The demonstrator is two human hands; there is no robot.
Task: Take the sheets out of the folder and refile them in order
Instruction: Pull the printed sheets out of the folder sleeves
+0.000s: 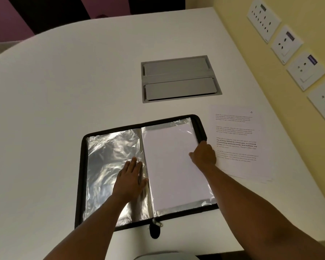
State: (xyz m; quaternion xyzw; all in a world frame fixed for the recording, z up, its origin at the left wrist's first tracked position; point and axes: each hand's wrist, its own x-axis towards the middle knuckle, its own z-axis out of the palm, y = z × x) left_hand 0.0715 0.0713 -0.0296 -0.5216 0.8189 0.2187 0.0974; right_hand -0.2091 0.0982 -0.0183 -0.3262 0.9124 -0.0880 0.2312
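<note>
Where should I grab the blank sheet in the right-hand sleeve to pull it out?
Probably by its outer right edge, coming from the right, where the right hand already pinches the white sheet. The spine blocks its left side. The left hand lies flat on the left sleeve, steadying the folder.

Two bare forearms, left hand point(132, 176), right hand point(204, 153), no sleeves, rings or watch visible

Left hand point(132, 176) flattens sleeve point(109, 166); right hand point(204, 154) grips sheet point(174, 166).
</note>
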